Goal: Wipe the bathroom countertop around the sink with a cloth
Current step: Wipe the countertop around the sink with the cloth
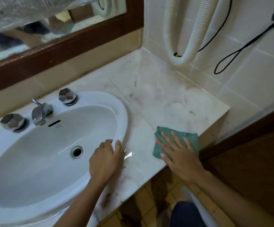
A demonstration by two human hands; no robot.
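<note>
Right hand (180, 154) presses green cloth (175, 140) flat on countertop (157, 95).

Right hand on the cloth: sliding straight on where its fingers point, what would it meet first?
Ahead of the right hand and cloth lies bare countertop, just right of the sink rim; the first obstacle is probably the beige upstand under the mirror.

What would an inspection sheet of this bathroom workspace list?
Surface: pale marble countertop, reddish stains and dark specks.
Job's things: green cloth near the front right edge; white sink, basin empty.
Clutter: nothing seen.
Hands: right hand pressed flat on the cloth; left hand rests on the sink rim, fingers bent.
Cables: black cable loops down the tiled wall beside a white corrugated hose.
Surroundings: wood-framed mirror, chrome taps and spout, tiled floor below.
</note>
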